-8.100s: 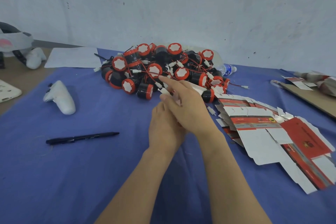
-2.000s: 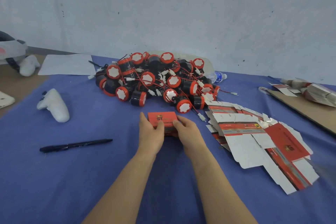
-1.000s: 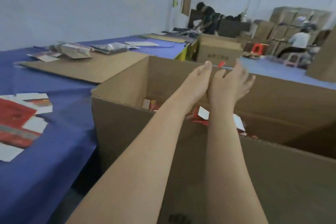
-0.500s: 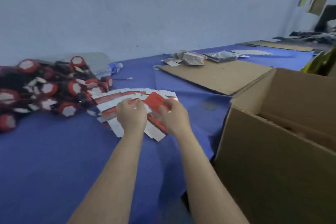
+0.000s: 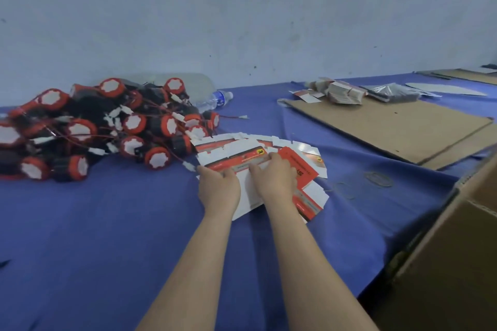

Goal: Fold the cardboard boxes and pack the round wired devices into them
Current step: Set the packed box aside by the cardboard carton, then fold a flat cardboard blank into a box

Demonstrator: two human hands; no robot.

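Note:
A fanned stack of flat red-and-white cardboard box blanks [image 5: 304, 158] lies on the blue cloth in the middle. My left hand [image 5: 219, 189] grips the near left edge of the top blank, fingers curled over it. My right hand [image 5: 274, 177] lies on the same blank beside it, fingers bent onto its red strip. To the left sits a heap of round black-and-orange wired devices [image 5: 107, 126] with white faces and red wires, apart from both hands.
A big open brown carton [image 5: 457, 244] stands at the right table edge. Flat cardboard sheets [image 5: 390, 126] lie at the back right with packets [image 5: 338, 91] on them. A plastic water bottle [image 5: 215, 98] lies behind the heap. Rubber bands [image 5: 376, 179] lie right of the blanks.
Over the earlier frames my hands closed a small red box, put it into the big carton, then came back to the blanks. Since half a second ago they took hold of the top blank.

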